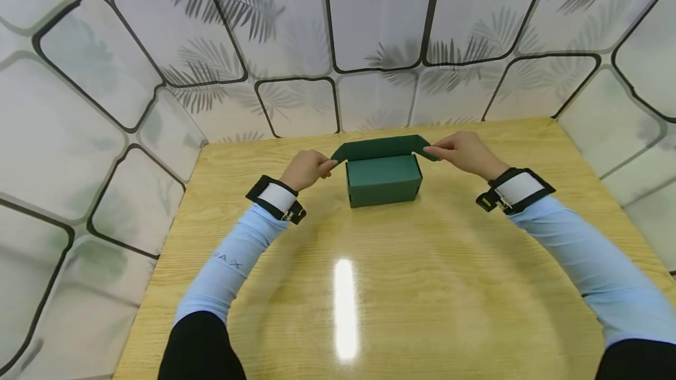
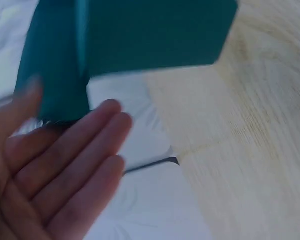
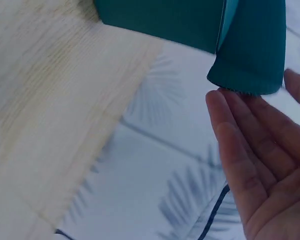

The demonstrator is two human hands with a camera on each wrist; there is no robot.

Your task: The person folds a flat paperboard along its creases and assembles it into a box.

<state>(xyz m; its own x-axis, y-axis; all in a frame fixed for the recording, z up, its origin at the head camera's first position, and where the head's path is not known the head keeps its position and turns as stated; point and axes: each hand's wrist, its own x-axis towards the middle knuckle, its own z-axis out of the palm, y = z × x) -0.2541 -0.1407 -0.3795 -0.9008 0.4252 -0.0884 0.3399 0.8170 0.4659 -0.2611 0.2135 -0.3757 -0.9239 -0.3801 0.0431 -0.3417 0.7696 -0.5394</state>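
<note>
A dark green cardboard box (image 1: 384, 183) stands on the table, with a raised flap (image 1: 377, 149) along its far edge. That flap has a small side tab at each end. My left hand (image 1: 308, 170) pinches the left tab (image 2: 60, 95) between thumb and index finger, its other fingers stretched out below. At the opposite end, my right hand (image 1: 465, 152) grips the right tab (image 3: 252, 55) by thumb and fingertips. A green panel covers the top of the box, so its inside is hidden. Both wrist views show the tabs from close by.
The box rests towards the back of a light wooden table (image 1: 422, 286), which carries a bright glare streak. Pale patterned curtains (image 1: 380, 16) with leaf prints and dark outlines hang behind the table and at both sides.
</note>
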